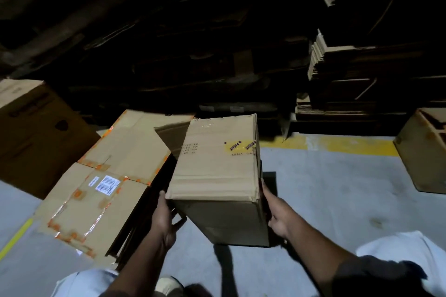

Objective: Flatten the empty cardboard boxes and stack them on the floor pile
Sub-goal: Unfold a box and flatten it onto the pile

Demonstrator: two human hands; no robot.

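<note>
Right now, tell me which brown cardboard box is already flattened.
The brown cardboard box with orange tape, lying flat on the floor left of the hands. The yellow-labelled cardboard box being held keeps its full shape.

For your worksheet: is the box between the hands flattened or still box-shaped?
Still box-shaped: the box shows its top and front faces.

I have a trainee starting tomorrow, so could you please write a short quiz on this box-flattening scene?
1. True or false: the box held between the left hand and right hand is already flat.
2. The flattened pile lies to which side of that box? A left, B right.
3. What colour is the floor line beyond the box?

Key: 1 false; 2 A; 3 yellow.
</note>
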